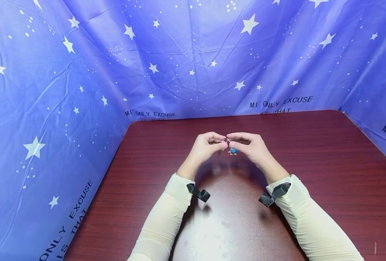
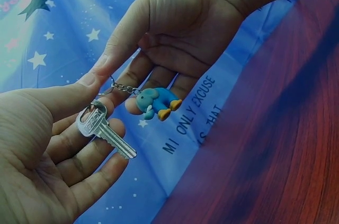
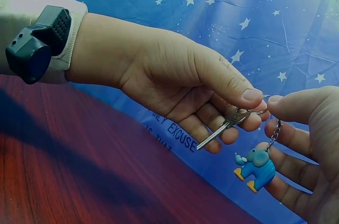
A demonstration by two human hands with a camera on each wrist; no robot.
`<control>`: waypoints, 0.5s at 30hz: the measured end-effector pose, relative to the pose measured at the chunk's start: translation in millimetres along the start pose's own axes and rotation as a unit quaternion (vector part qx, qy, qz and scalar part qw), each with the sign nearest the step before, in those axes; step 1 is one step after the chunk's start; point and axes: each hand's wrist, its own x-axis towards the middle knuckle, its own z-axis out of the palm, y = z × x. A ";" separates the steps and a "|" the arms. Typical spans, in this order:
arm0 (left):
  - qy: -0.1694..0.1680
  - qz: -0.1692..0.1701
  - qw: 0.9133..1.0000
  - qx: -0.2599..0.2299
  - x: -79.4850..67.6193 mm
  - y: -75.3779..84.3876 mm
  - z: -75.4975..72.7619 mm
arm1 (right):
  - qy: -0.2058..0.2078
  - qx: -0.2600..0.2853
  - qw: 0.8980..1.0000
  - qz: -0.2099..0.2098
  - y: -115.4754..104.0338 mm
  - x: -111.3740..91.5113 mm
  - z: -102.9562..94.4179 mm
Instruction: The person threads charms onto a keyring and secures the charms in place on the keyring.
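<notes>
Both hands meet above the table and pinch one metal key ring (image 3: 259, 111) from opposite sides. My left hand (image 1: 205, 146) grips the ring between thumb and forefinger. A silver key (image 2: 107, 131) hangs from it in front of the left fingers. My right hand (image 1: 252, 145) pinches the ring's other side with thumb and forefinger. From a short chain (image 2: 125, 87) on the ring dangles a blue elephant charm (image 2: 159, 101) with yellow feet, close to the right fingers. Thumbs and fingertips cover part of the ring, so whether it is spread apart cannot be told.
Below the hands is a dark red wood-grain table (image 1: 147, 174) with a bright glare near its front. A blue-purple cloth (image 1: 193, 54) with white stars and lettering hangs round the back and sides. Black wrist cameras (image 1: 274, 194) sit on the cream sleeves (image 1: 161, 214).
</notes>
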 end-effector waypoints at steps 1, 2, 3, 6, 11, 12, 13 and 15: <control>0.000 -0.001 1.000 0.001 0.0 0.2 0.0 | 0.000 -0.001 1.000 -0.001 0.1 0.1 0.0; 0.000 -0.001 1.000 0.002 -0.1 0.5 0.0 | -0.001 -0.001 1.000 -0.001 0.4 0.2 0.0; 0.000 -0.001 1.000 0.004 -0.1 0.8 0.0 | -0.002 0.000 1.000 -0.002 0.6 0.2 0.0; 0.000 -0.001 1.000 0.005 -0.6 1.9 0.3 | -0.003 0.002 1.000 -0.001 1.4 0.3 0.1; -0.002 0.006 1.000 0.004 -0.1 1.1 1.3 | -0.002 -0.001 1.000 -0.001 0.8 0.0 0.7; -0.001 0.008 1.000 0.006 0.0 0.8 1.4 | -0.001 0.000 1.000 -0.002 0.7 0.0 0.8; -0.001 0.010 1.000 0.008 0.1 0.5 1.5 | -0.001 0.002 1.000 -0.002 0.7 0.0 1.1; 0.001 0.013 1.000 0.011 -0.1 0.6 1.6 | 0.000 0.009 1.000 -0.001 0.5 -0.1 1.5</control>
